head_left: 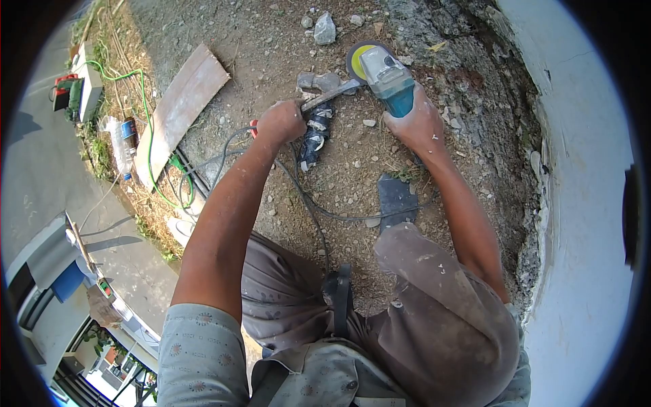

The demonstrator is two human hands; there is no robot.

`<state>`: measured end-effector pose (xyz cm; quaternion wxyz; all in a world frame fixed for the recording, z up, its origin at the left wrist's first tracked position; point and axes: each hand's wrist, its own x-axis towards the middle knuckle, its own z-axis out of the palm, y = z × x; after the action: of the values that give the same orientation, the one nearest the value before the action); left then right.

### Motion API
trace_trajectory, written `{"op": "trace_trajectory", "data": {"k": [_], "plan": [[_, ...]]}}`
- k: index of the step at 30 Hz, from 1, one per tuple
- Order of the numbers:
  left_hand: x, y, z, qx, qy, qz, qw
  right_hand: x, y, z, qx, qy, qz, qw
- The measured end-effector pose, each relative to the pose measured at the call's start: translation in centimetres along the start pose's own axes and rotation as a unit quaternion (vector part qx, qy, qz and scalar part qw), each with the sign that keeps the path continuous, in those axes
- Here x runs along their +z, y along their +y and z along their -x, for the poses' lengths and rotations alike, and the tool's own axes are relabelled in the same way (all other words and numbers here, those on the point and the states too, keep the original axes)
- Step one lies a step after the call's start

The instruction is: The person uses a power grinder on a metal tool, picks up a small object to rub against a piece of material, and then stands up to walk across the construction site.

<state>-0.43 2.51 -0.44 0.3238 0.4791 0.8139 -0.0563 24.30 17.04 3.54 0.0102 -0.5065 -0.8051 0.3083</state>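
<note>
Bright daylight fills the view, bowed toward its dark edges.

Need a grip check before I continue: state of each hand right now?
Left hand: closed, holding a metal bar.
Right hand: closed, holding an angle grinder.

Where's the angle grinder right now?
In the head view, the angle grinder is near the top, right of centre, in the right hand, its disc beside the tip of the metal bar in the left hand.
</note>
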Motion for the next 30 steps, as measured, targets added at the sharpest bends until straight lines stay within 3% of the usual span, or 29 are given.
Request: {"op": "trace_trajectory", "data": {"k": [30], "plan": [[-0.12,-0.02,0.01,-0.002,0.004,0.004,1.000,0.65,0.41,-0.29,-0.034,0.024,-0.003,0.999]]}}
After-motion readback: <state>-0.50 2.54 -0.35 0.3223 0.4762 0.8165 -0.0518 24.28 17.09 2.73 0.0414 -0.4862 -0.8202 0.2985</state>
